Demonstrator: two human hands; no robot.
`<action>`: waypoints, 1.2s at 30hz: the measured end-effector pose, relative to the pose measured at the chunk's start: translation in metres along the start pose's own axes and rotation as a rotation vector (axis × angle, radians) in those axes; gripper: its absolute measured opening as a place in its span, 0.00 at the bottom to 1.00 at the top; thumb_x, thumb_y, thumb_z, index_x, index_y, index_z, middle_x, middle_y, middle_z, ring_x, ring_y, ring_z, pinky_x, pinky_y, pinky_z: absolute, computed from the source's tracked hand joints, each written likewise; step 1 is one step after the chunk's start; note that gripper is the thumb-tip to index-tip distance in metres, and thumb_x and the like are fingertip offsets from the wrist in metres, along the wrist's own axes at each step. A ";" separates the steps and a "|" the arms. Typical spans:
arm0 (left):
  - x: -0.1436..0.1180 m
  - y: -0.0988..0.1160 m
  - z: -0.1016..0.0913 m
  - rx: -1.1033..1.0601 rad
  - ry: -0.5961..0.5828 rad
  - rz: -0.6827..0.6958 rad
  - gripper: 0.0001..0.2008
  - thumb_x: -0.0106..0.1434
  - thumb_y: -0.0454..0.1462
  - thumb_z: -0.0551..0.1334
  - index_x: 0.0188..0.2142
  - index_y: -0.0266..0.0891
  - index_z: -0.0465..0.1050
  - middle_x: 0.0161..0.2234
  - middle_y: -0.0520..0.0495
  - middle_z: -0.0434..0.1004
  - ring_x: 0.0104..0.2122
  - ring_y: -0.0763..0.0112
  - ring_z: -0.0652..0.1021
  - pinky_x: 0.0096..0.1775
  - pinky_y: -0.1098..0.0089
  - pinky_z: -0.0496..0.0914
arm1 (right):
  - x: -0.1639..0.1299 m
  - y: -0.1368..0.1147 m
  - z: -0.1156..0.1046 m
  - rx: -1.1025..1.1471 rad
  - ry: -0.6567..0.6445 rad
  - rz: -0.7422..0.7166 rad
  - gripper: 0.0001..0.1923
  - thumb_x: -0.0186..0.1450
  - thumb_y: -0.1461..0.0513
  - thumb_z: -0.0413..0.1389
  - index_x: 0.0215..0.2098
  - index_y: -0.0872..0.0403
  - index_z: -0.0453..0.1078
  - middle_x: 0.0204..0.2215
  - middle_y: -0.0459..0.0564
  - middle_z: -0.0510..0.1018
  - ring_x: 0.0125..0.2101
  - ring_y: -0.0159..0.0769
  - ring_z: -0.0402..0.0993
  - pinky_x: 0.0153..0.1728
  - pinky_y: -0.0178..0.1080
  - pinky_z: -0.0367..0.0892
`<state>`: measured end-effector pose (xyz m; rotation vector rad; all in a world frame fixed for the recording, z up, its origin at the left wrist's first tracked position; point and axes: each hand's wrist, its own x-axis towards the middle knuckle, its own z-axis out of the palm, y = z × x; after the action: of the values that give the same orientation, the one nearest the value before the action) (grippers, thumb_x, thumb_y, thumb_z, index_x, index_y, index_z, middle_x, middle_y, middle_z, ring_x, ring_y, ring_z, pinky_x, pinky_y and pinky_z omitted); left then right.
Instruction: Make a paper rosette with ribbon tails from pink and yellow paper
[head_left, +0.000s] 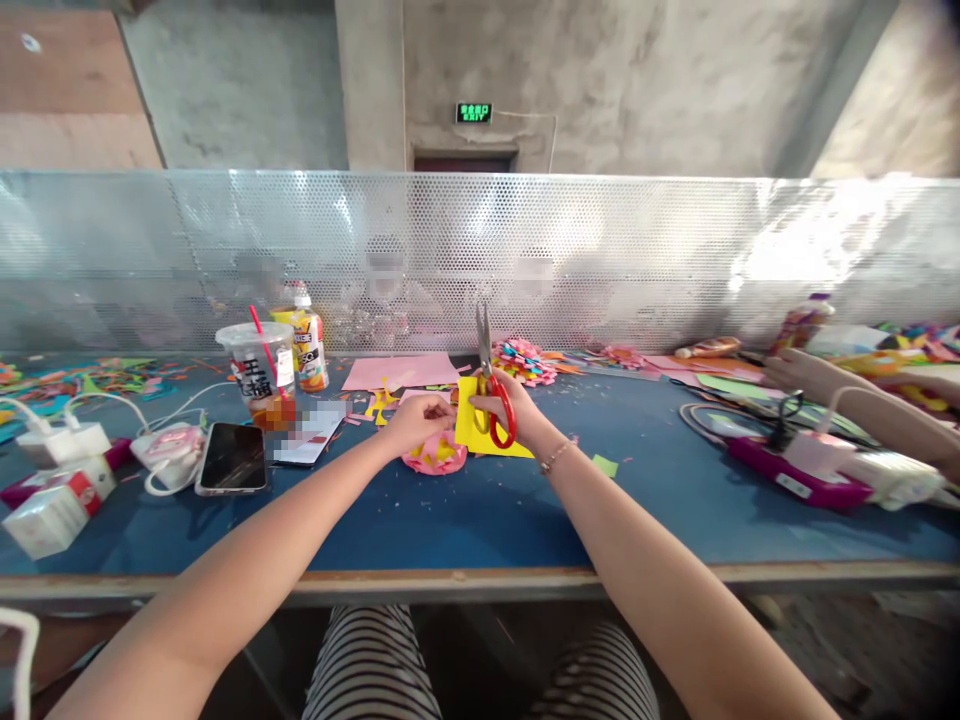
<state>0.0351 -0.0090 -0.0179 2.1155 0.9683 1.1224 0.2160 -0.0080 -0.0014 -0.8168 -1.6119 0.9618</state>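
Note:
My right hand [521, 405] is closed round a pair of scissors [502, 415] with red and yellow handles, the blades pointing up and away from me. A piece of yellow paper [466, 420] stands by those fingers and seems held along with the scissors. Just left of the paper, my left hand [418, 422] is closed in a pinch; what its fingertips hold is too small to make out. Below them lies a round pink and yellow paper piece [435, 462] with a notched edge. More yellow paper [517, 450] is on the table under my right hand.
Pink sheets [401, 372], a cut-paper pile [525, 362] and yellow cutouts [381, 402] lie behind. At left stand a drink cup [259, 365], a bottle [309, 345] and a phone [232, 458]. A purple power strip [791, 475] and another person's arm [840, 395] are at right.

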 end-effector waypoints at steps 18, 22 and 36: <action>-0.001 0.004 -0.003 0.140 0.094 0.083 0.04 0.57 0.34 0.54 0.30 0.37 0.65 0.27 0.51 0.71 0.28 0.74 0.72 0.32 0.73 0.65 | -0.003 -0.004 0.013 -0.018 -0.030 0.011 0.18 0.48 0.60 0.58 0.35 0.54 0.60 0.24 0.41 0.69 0.22 0.26 0.67 0.25 0.32 0.64; -0.002 0.004 -0.002 0.194 0.073 0.085 0.05 0.58 0.35 0.52 0.33 0.38 0.64 0.25 0.53 0.70 0.25 0.74 0.71 0.30 0.74 0.64 | -0.003 -0.007 0.013 -0.072 0.009 0.017 0.17 0.48 0.59 0.58 0.34 0.54 0.61 0.25 0.41 0.69 0.21 0.25 0.66 0.25 0.32 0.64; 0.000 0.009 -0.012 -0.013 0.340 -0.089 0.12 0.54 0.37 0.60 0.39 0.38 0.65 0.28 0.52 0.71 0.18 0.79 0.70 0.24 0.75 0.66 | -0.002 -0.004 0.005 -0.169 -0.112 0.071 0.13 0.47 0.65 0.55 0.33 0.56 0.62 0.23 0.41 0.69 0.22 0.26 0.65 0.25 0.31 0.61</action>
<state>0.0284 -0.0127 -0.0052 1.8858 1.1903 1.4671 0.2119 -0.0127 0.0011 -0.9561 -1.7891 0.9443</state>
